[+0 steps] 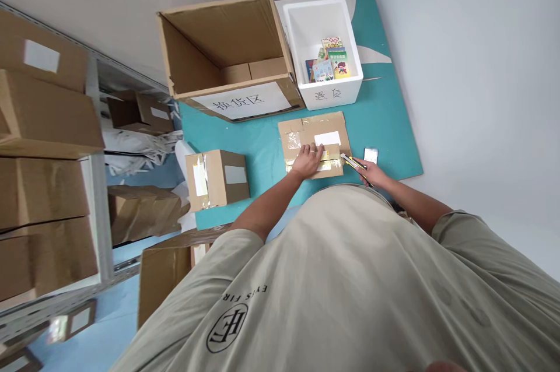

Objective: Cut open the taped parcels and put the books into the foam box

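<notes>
A flat cardboard box (pixel 296 136) with clear tape and white labels lies on the teal table, near my body. My left hand (pixel 308 161) rests on top of it, fingers stretched out and holding nothing. In my right hand (pixel 371 172) is a box cutter (pixel 355 163), yellow and black. Its tip points at the right edge of the taped box, and I cannot tell whether it touches. A small card-like item (pixel 371 155) with a pale face lies on the table just beyond my right hand.
A large open carton (pixel 247 101) and a white foam box (pixel 335 96) holding several booklets (pixel 339 63) stand at the back. On the left of the teal table (pixel 258 136) sits a closed carton (pixel 236 176). Shelves with boxes (pixel 48 109) line the left; a wall (pixel 472 69) rises right.
</notes>
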A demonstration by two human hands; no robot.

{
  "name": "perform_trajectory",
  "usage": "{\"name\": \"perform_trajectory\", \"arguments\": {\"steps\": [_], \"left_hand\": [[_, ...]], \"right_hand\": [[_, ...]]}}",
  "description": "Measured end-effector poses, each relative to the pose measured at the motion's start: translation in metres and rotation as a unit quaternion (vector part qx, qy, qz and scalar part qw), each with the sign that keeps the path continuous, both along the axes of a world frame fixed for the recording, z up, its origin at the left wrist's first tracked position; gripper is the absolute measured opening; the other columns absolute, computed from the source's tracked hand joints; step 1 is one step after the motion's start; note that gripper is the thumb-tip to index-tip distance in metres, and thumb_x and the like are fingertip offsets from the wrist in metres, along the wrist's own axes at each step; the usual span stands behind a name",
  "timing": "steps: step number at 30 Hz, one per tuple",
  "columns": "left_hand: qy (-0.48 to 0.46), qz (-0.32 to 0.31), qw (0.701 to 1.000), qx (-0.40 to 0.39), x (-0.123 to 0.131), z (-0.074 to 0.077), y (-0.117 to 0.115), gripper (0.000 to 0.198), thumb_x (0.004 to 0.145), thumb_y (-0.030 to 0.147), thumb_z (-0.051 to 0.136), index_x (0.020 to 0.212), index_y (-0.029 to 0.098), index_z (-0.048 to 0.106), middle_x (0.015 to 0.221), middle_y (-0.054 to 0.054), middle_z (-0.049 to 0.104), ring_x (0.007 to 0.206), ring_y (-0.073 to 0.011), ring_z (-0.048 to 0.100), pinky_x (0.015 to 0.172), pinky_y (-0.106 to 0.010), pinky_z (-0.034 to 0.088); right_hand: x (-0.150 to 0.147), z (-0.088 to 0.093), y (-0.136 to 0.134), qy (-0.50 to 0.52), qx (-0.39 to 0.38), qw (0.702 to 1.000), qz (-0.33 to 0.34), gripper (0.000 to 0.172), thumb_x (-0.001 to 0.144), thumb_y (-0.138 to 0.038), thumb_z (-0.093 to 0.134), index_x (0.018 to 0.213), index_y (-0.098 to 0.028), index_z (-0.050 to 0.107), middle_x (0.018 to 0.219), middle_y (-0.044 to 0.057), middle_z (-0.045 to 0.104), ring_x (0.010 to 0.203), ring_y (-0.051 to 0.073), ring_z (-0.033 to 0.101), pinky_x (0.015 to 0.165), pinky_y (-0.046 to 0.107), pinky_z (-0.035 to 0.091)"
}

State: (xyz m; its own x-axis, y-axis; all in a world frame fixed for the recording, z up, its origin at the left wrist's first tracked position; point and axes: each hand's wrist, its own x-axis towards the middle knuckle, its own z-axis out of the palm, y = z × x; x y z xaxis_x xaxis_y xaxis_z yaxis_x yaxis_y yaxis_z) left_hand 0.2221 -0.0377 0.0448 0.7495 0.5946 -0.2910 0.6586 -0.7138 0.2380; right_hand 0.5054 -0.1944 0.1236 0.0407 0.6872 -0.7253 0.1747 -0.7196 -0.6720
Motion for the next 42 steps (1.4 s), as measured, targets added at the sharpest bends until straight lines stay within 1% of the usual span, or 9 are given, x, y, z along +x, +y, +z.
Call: {"name": "perform_trajectory", "arguments": {"steps": [5,10,14,19,27,33,37,39,42], "left_hand": [[0.008,0.006,1.0,-0.005,0.001,0.005,-0.002,0.08,0.113,0.036,0.039,0.187,0.004,0.036,0.179,-0.04,0.049,0.158,-0.0548,0.054,0.137,-0.076,0.03],[0.006,0.003,1.0,-0.005,0.001,0.005,-0.003,0.079,0.114,0.037,0.038,0.186,0.003,0.037,0.178,-0.041,0.048,0.156,-0.0542,0.055,0.137,-0.074,0.031],[-0.003,0.004,1.0,-0.001,-0.002,0.002,-0.002,0.08,0.115,0.039,0.04,0.188,0.007,0.036,0.178,-0.038,0.051,0.158,-0.0539,0.055,0.137,-0.076,0.031],[-0.003,0.004,1.0,-0.007,-0.003,-0.002,-0.001,0.08,0.114,0.037,0.041,0.188,0.006,0.037,0.181,-0.038,0.048,0.16,-0.0525,0.054,0.139,-0.073,0.03],[-0.03,-0.007,0.999,0.033,-0.006,-0.011,-0.001,0.074,0.114,0.029,0.035,0.183,0.004,0.044,0.174,-0.039,0.056,0.153,-0.0508,0.061,0.135,-0.073,0.038],[-0.03,0.002,0.999,0.041,-0.004,-0.014,-0.002,0.074,0.114,0.028,0.034,0.183,0.002,0.045,0.173,-0.041,0.056,0.152,-0.0519,0.063,0.133,-0.073,0.04],[-0.031,0.0,0.999,0.044,-0.004,-0.014,-0.001,0.075,0.113,0.027,0.035,0.182,0.002,0.045,0.174,-0.041,0.056,0.151,-0.053,0.064,0.132,-0.075,0.041],[-0.029,0.0,0.998,0.047,-0.004,-0.014,0.0,0.074,0.113,0.026,0.033,0.182,0.001,0.045,0.174,-0.042,0.056,0.151,-0.0526,0.064,0.132,-0.074,0.041],[-0.024,0.001,0.998,0.05,-0.006,-0.014,0.001,0.073,0.114,0.025,0.03,0.181,0.001,0.046,0.175,-0.042,0.055,0.151,-0.0517,0.065,0.131,-0.072,0.043]], "right_hand": [[0.0,-0.006,-0.005,-0.024,-0.001,1.0,-0.019,0.069,0.12,-0.049,0.071,0.183,-0.026,0.058,0.06,-0.009,0.058,0.047,0.013,0.054,0.047,0.022,0.047],[0.001,-0.009,-0.011,-0.03,-0.001,0.999,-0.028,0.063,0.121,-0.051,0.067,0.18,-0.029,0.062,0.062,-0.008,0.058,0.047,0.012,0.054,0.047,0.021,0.046],[-0.001,-0.01,-0.015,-0.007,-0.002,0.999,-0.047,0.067,0.122,-0.049,0.066,0.185,-0.03,0.055,0.064,-0.009,0.058,0.049,0.013,0.054,0.049,0.021,0.048],[-0.006,-0.011,-0.012,0.012,-0.001,0.999,-0.048,0.069,0.121,-0.047,0.066,0.187,-0.032,0.051,0.064,-0.01,0.057,0.05,0.013,0.053,0.05,0.021,0.047],[-0.003,-0.019,-0.011,0.018,0.021,0.999,-0.037,0.072,0.119,-0.046,0.066,0.188,-0.028,0.05,0.061,-0.011,0.057,0.047,0.013,0.053,0.048,0.021,0.045],[0.002,-0.011,-0.006,0.019,0.014,1.0,-0.017,0.071,0.121,-0.041,0.065,0.189,-0.027,0.047,0.06,-0.012,0.058,0.047,0.012,0.054,0.049,0.02,0.046],[0.009,-0.004,-0.006,0.031,0.016,0.999,0.01,0.068,0.121,-0.041,0.066,0.186,-0.025,0.053,0.059,-0.011,0.059,0.047,0.013,0.054,0.047,0.02,0.044],[0.009,-0.001,-0.004,0.033,0.012,0.999,0.012,0.066,0.122,-0.04,0.065,0.186,-0.025,0.054,0.058,-0.01,0.059,0.047,0.013,0.053,0.046,0.02,0.043],[0.006,-0.001,0.002,0.022,-0.001,1.0,0.005,0.067,0.123,-0.038,0.063,0.188,-0.026,0.05,0.057,-0.011,0.057,0.047,0.013,0.053,0.047,0.02,0.044]]}}
